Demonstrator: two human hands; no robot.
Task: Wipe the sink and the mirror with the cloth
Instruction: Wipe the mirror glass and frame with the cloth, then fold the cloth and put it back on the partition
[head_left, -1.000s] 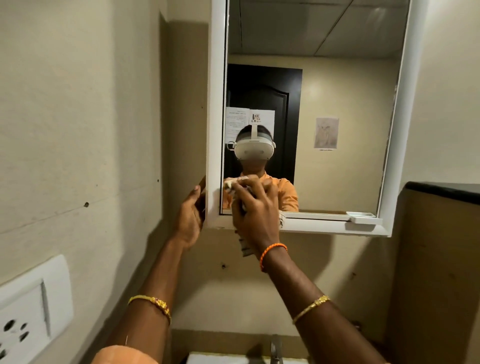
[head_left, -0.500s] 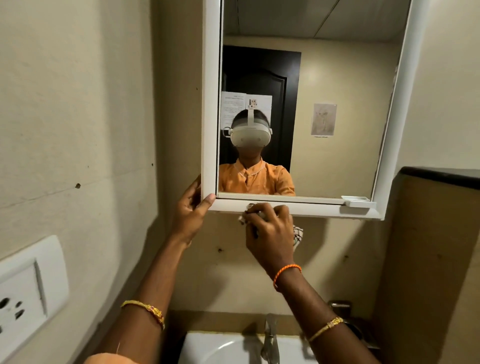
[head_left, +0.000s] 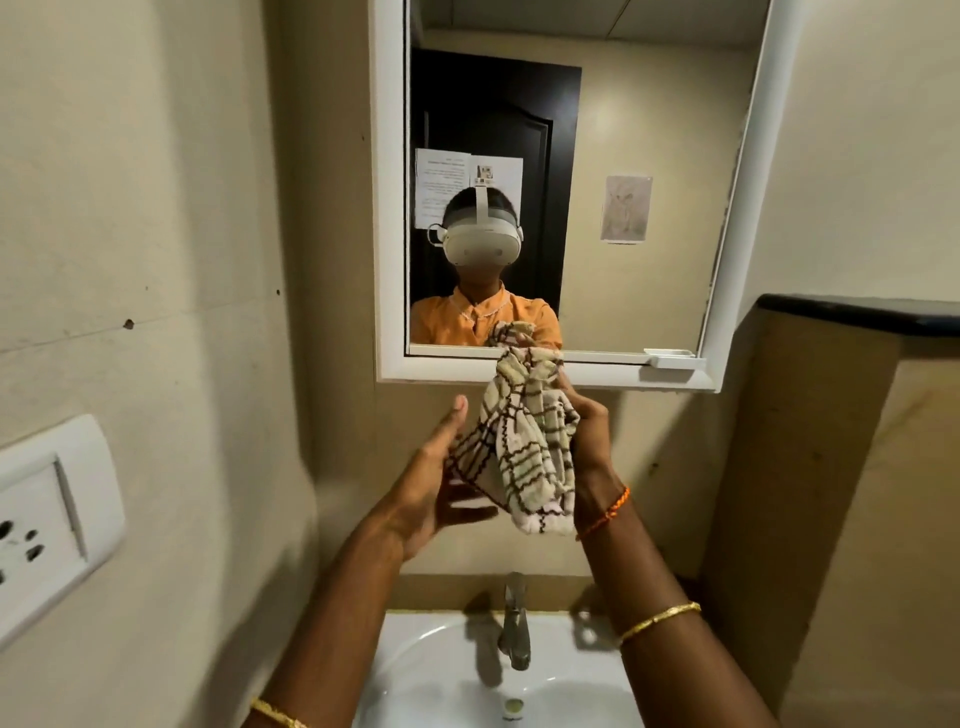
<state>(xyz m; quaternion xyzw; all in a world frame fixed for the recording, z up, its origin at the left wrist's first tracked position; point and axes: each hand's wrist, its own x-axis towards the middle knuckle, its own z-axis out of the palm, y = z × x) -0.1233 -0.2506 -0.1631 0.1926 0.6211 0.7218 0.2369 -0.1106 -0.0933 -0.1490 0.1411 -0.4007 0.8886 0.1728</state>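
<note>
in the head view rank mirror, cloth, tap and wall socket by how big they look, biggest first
1. mirror, by far the largest.
2. cloth and wall socket: they look alike, and the socket is cut off by the frame edge and nearer the camera, so unranked.
3. tap, smallest.

Cloth (head_left: 519, 447) between hands, below mirror (head_left: 649, 156), above sink (head_left: 441, 670).

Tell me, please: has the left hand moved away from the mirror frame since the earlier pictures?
Yes. The left hand has left the mirror frame and come down and rightward, now open beside the cloth, below the frame's bottom edge.
</note>
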